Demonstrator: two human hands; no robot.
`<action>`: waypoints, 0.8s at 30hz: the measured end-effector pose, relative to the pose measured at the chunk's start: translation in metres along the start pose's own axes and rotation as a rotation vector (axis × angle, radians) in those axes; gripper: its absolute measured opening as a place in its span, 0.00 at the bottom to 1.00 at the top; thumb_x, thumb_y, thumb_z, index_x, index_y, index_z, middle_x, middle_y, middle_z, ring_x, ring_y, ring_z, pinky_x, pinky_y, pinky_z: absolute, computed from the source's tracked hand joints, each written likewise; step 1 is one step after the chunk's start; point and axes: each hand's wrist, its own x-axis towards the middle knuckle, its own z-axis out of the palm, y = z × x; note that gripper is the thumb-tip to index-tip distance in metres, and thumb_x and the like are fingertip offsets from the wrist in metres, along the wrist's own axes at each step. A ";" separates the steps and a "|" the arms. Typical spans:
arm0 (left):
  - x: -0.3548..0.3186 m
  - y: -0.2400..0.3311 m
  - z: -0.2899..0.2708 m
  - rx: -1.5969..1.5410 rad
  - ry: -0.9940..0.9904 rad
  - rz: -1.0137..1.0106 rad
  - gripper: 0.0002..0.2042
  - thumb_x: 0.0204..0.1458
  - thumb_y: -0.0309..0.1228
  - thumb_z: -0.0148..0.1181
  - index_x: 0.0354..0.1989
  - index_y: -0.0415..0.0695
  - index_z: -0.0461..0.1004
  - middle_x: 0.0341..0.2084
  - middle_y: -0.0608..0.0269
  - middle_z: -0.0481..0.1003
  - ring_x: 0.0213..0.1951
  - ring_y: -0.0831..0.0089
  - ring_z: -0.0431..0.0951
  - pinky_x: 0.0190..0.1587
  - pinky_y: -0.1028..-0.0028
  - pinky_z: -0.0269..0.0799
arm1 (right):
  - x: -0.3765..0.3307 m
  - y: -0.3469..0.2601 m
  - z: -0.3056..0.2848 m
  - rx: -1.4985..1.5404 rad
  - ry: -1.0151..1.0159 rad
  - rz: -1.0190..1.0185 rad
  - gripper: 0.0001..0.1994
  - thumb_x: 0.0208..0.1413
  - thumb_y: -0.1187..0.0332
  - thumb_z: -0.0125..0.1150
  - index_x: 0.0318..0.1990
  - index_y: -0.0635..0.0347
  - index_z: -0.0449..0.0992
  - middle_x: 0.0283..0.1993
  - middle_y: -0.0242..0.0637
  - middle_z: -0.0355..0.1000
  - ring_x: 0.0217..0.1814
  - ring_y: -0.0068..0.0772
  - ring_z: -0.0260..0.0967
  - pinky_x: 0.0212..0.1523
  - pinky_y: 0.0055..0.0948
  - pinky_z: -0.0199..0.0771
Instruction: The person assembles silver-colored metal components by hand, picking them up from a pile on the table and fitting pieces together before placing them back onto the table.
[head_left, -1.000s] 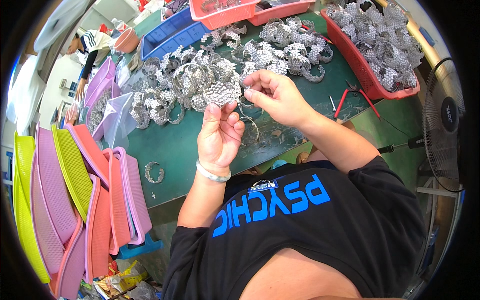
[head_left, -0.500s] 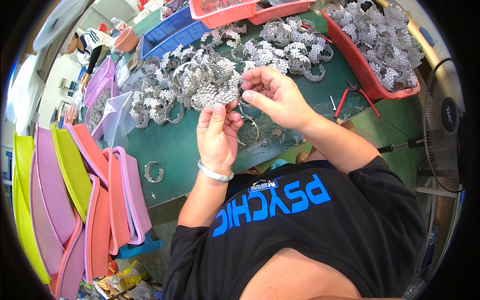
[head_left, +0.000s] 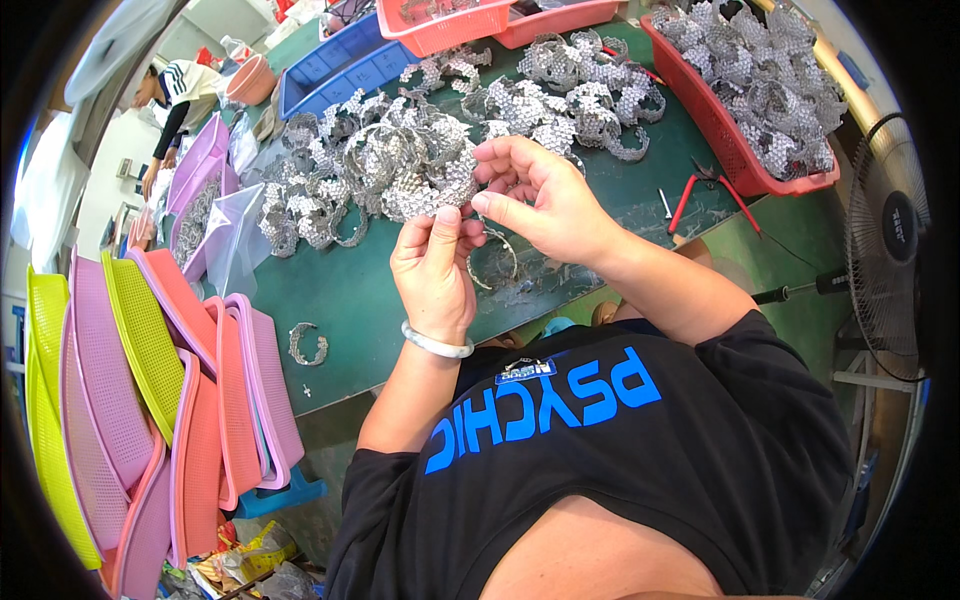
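Note:
Just past the near edge of the green worktable, my two hands meet by a heap of curved, silvery scaled bands (head_left: 410,150). My left hand (head_left: 437,275) pinches with thumb against fingers at the edge of one silvery scaled band; the fingers hide most of what they hold. Close to its fingertips, my right hand (head_left: 555,205) is half curled, thumb and index apart. Below the fingertips a thin curved strip (head_left: 513,262) shows; whether it hangs or lies there I cannot tell. A single C-shaped band (head_left: 308,344) lies apart on the left.
A red basket (head_left: 735,150) heaped with bands stands right, near red-handled pliers (head_left: 690,195). Blue (head_left: 345,75) and pink baskets (head_left: 455,35) sit at the back. Stacked plastic baskets (head_left: 190,400) crowd the left. A fan (head_left: 890,230) stands right; another person (head_left: 185,95) is far left.
My right thumb and fingers have come slightly left, closer to the left fingertips. The left hand has shifted a little. More of the thin curved strip's loop shows.

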 end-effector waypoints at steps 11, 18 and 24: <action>0.000 0.004 0.000 -0.044 -0.025 -0.066 0.04 0.51 0.27 0.54 0.30 0.39 0.69 0.27 0.57 0.74 0.25 0.74 0.73 0.29 0.76 0.72 | -0.001 -0.003 0.000 -0.015 0.049 -0.057 0.19 0.46 0.73 0.60 0.46 0.66 0.65 0.38 0.35 0.67 0.34 0.18 0.64 0.33 0.18 0.68; 0.000 0.005 -0.001 -0.112 -0.058 -0.113 0.04 0.53 0.28 0.52 0.31 0.41 0.69 0.29 0.57 0.74 0.26 0.74 0.73 0.30 0.75 0.72 | -0.003 -0.008 -0.002 -0.026 0.032 -0.042 0.17 0.50 0.75 0.56 0.48 0.65 0.64 0.40 0.33 0.66 0.39 0.20 0.64 0.39 0.19 0.67; -0.001 0.005 -0.002 -0.139 -0.093 -0.132 0.04 0.53 0.29 0.51 0.32 0.42 0.68 0.29 0.58 0.74 0.26 0.74 0.73 0.30 0.75 0.72 | -0.004 -0.009 -0.001 -0.016 0.041 -0.046 0.17 0.49 0.75 0.56 0.48 0.65 0.64 0.40 0.34 0.66 0.39 0.19 0.64 0.39 0.19 0.67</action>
